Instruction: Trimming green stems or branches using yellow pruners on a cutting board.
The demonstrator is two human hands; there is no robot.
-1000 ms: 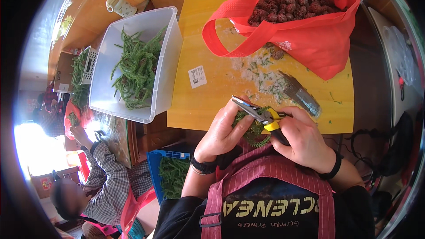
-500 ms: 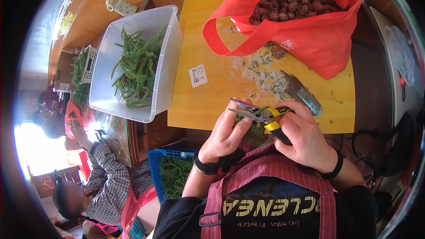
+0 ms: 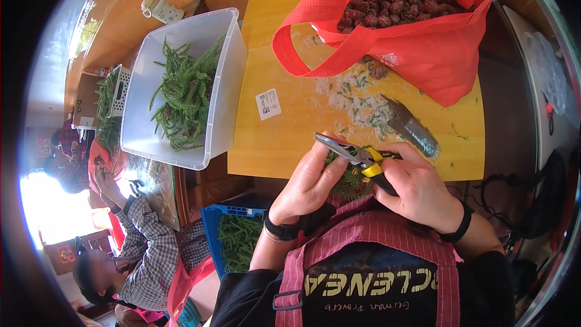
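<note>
My right hand (image 3: 417, 189) is closed round the yellow-and-black handles of a pair of long-nosed pliers (image 3: 364, 158). The metal jaws point left and lie together, crossing in front of my left fingers. My left hand (image 3: 307, 183) is pinched with its thumb near those jaws, gripping a green needled sprig (image 3: 352, 184). The sprig hangs between both hands, close to my apron (image 3: 363, 224); the fingers and pliers hide its upper part. Exactly what the jaws bite on is hidden.
Ahead stands a yellow table (image 3: 254, 145) with a red bag (image 3: 423, 60) of brown cones, green scraps and a dark brush (image 3: 410, 126). To the left are a clear bin (image 3: 233, 85) of green sprigs, a blue crate (image 3: 212, 236), and a co-worker (image 3: 148, 266) at another table.
The pliers' jaws, apart before, have come together. My hands stay almost in place. At the left, the co-worker's hands have shifted slightly.
</note>
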